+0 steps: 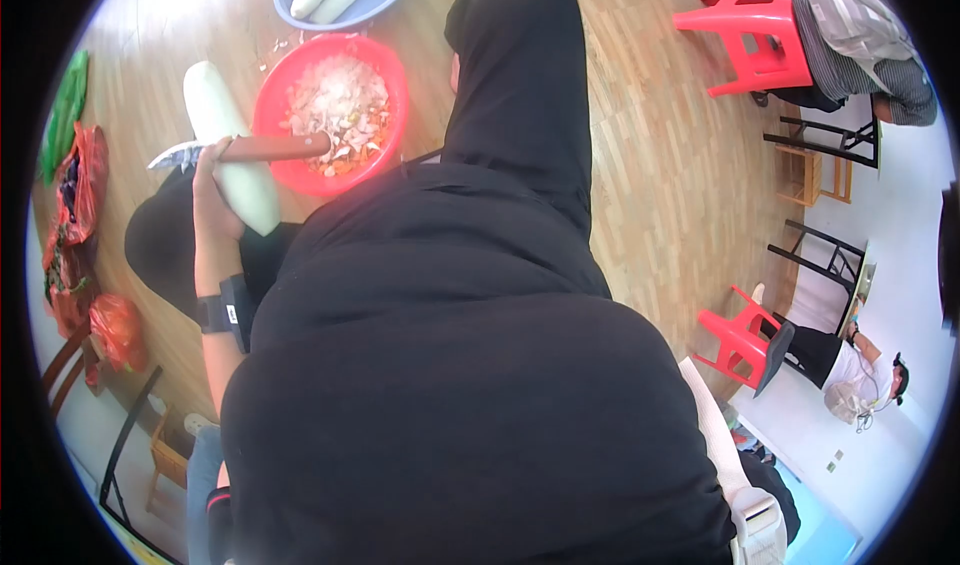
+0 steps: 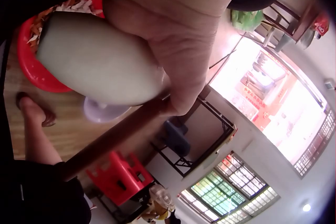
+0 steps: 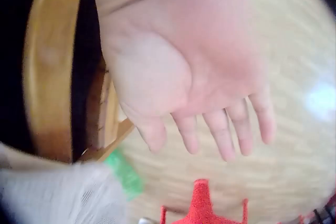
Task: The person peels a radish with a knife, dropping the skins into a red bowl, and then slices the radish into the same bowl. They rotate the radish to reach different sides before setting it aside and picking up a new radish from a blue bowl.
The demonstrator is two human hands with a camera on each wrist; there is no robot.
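Observation:
My left hand (image 1: 214, 200) grips a thick, pale daikon radish (image 1: 252, 197) above the black-trousered leg. That same hand also holds a knife across the radish, its wooden handle (image 1: 275, 147) pointing toward the red basin and its blade (image 1: 176, 156) outward. In the left wrist view the palm (image 2: 178, 40) lies along the radish (image 2: 105, 64), with the brown handle (image 2: 121, 132) running out past the fingers. My right hand (image 3: 184, 61) hangs loose with its fingers extended and nothing in the palm; it is outside the head view.
A red basin (image 1: 264, 115) of white and orange peelings stands beside the radish. Behind it, a blue basin (image 1: 375, 15) holds two pale radishes. Red bags (image 1: 118, 333) and a green bag (image 1: 66, 115) lie at left. Red stools (image 1: 750, 45) and two people are at right.

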